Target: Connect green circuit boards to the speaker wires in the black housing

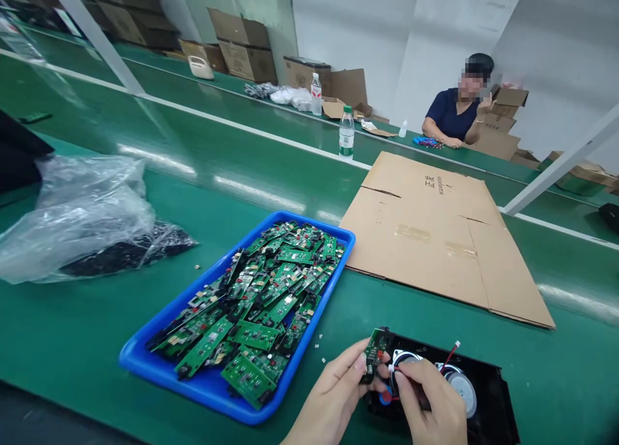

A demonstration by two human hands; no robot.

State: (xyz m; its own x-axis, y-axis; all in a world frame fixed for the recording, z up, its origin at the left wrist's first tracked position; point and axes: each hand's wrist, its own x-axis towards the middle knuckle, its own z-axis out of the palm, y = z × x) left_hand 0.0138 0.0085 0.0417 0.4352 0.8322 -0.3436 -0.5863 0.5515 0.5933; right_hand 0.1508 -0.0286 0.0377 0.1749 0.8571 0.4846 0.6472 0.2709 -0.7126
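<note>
My left hand (333, 393) pinches a small green circuit board (374, 351) over the left end of a black plastic housing (488, 393) that lies on the green table. My right hand (428, 403) rests on the housing and grips a white connector (393, 367) with red wires (447, 356) next to the board. Two round silver speakers (461, 387) sit inside the housing. A blue tray (203, 384) heaped with several green circuit boards (261, 296) stands just left of my hands.
A flattened cardboard sheet (435, 232) lies behind the housing. A clear plastic bag (82, 219) of black parts lies at the left. Water bottles (346, 132) stand on the far belt. A person in a dark shirt (452, 113) sits at the back right among cardboard boxes (242, 42).
</note>
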